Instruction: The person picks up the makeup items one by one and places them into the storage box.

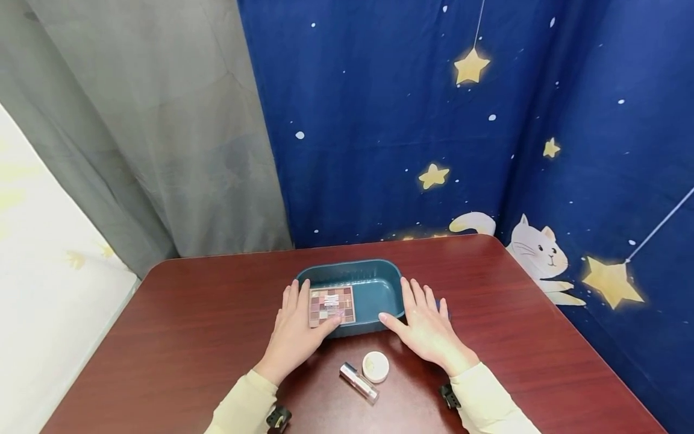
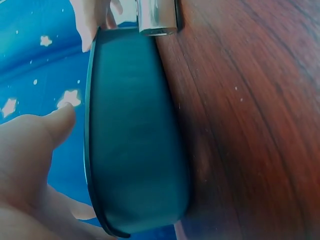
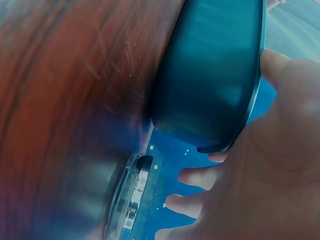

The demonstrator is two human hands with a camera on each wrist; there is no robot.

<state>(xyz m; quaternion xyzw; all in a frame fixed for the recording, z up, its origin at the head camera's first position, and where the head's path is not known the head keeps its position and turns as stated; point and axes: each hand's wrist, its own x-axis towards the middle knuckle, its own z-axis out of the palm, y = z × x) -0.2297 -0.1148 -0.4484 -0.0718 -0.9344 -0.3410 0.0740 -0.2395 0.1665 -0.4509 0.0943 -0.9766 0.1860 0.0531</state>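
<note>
A teal plastic basin (image 1: 379,296) sits on the table, with a patterned eyeshadow palette (image 1: 332,305) in its left half. My left hand (image 1: 295,331) is at the basin's left end, fingers stretched along that side and thumb over the front rim, overlapping the palette's corner. At the opposite end, my right hand (image 1: 428,328) has its fingers spread along the outside. In the right wrist view, its thumb (image 3: 275,65) touches the rim. A silver-capped cosmetic tube (image 1: 359,383) and a small round white-lidded jar (image 1: 376,367) lie in front of the basin.
Just beyond my right fingers lies a clear, flat case (image 3: 132,197) with a blue part, mostly hidden in the head view. The dark red table (image 1: 206,337) extends to both sides. Grey and star-patterned blue curtains (image 1: 379,120) hang behind its far edge.
</note>
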